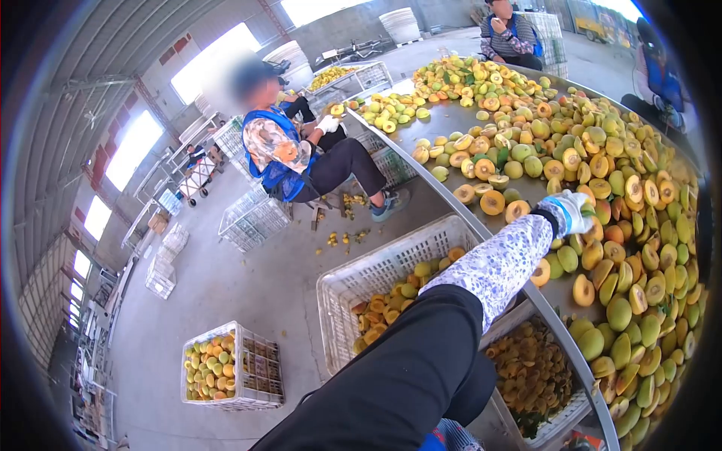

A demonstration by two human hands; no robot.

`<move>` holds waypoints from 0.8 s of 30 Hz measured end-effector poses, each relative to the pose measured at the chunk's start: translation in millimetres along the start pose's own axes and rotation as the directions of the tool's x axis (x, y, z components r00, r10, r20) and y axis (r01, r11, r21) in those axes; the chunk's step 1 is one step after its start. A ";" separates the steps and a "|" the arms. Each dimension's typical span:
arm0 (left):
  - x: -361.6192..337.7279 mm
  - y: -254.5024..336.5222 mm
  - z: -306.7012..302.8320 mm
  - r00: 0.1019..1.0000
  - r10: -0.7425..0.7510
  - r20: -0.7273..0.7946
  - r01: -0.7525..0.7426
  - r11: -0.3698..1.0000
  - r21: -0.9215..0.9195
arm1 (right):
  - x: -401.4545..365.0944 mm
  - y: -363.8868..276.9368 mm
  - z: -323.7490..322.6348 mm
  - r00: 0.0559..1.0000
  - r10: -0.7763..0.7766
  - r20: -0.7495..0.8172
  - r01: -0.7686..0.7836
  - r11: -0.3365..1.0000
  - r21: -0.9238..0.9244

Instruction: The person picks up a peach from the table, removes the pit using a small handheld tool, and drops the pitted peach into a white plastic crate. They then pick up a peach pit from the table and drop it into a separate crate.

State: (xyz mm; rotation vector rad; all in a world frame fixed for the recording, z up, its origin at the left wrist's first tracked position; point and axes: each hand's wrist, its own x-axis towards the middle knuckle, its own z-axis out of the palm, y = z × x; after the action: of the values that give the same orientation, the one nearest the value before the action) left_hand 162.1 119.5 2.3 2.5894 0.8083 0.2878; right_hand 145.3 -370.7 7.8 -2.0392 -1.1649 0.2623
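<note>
My left hand [569, 213], in a white and light-blue glove, reaches over the metal table among halved stone fruit [632, 188], which look like yellow peaches or apricots. Its fingers curl inward at the pile, and a bit of green shows by the fingertips. What lies in them is hidden. A patterned sleeve [500, 263] covers the forearm. Close around the hand are cut halves with orange flesh and green-yellow skin, some with the stone hollow facing up. My right hand is out of view.
A white crate [331, 301] with fruit halves stands under the arm beside the table's metal rim [459, 203]. Another crate [560, 417] holds brown scraps. A fruit-filled crate [237, 368] sits on the floor. A seated person [278, 150] in white gloves works left; others sit across the table.
</note>
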 end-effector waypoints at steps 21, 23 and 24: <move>-115.3 96.8 -5.5 0.975 0.217 -0.057 0.000 -0.258 -0.966 | -27.7 -74.8 -15.9 0.960 0.241 -0.143 -0.115 0.803 0.585; -156.6 116.8 -8.1 0.961 0.275 0.019 0.128 -0.384 -0.915 | -6.8 -84.2 -12.0 0.950 0.304 -0.075 -0.176 0.716 0.675; -173.5 123.7 -7.8 0.948 0.311 0.065 0.215 -0.476 -0.853 | 2.9 -86.3 -8.8 0.937 0.347 -0.034 -0.221 0.664 0.714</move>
State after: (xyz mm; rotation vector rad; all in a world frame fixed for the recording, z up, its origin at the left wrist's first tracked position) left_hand 80.5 -71.3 51.3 0.6283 -0.0500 0.3408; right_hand 95.3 -347.2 74.8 -1.4913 -0.4935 0.5829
